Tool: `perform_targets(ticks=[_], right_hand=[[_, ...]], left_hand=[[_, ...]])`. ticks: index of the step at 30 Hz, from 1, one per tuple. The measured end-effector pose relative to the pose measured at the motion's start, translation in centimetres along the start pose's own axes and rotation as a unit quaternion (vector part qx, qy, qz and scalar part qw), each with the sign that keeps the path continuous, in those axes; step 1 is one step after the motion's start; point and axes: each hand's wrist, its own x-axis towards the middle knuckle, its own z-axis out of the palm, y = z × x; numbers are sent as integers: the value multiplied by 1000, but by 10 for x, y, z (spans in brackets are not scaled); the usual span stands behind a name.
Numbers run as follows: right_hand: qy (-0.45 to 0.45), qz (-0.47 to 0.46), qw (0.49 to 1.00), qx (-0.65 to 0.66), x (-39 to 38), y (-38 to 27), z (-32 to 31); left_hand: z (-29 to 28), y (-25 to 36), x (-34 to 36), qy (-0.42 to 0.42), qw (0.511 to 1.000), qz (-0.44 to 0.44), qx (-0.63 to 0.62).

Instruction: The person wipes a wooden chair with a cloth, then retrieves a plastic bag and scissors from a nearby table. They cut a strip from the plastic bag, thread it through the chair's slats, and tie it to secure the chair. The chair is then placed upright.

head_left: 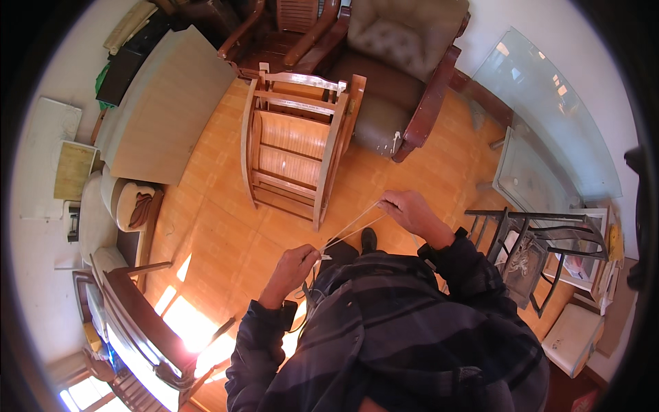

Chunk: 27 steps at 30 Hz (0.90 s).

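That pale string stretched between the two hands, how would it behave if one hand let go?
The string would probably go limp: it looks thin and runs straight only because the left hand and the right hand pull it taut. It is likely very light. Being so fine, it may slip from a loose pinch.

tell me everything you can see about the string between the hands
The string is thin and pale, whitish, seemingly two strands side by side. It is pulled taut in a straight slanted line, low at the left hand, which pinches one end, rising to the right hand, which grips the other. It hangs in the air above the orange tiled floor, touching only the hands.
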Motion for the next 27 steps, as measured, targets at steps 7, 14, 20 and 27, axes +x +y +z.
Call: perform_targets(ticks=[7, 14, 20, 27], right_hand=[[-50, 109, 993, 12, 67, 40, -60], [13, 188, 982, 20, 170, 77, -124], [171, 243, 950, 93, 242, 104, -168], [285, 264, 879, 277, 304, 159, -212]], left_hand=[[-48, -17, 104, -30, 998, -46, 19], [-118, -16, 234, -44, 999, 18, -5], [-158, 16, 321, -95, 994, 46, -4], [-161, 42, 403, -136, 988, 55, -54]])
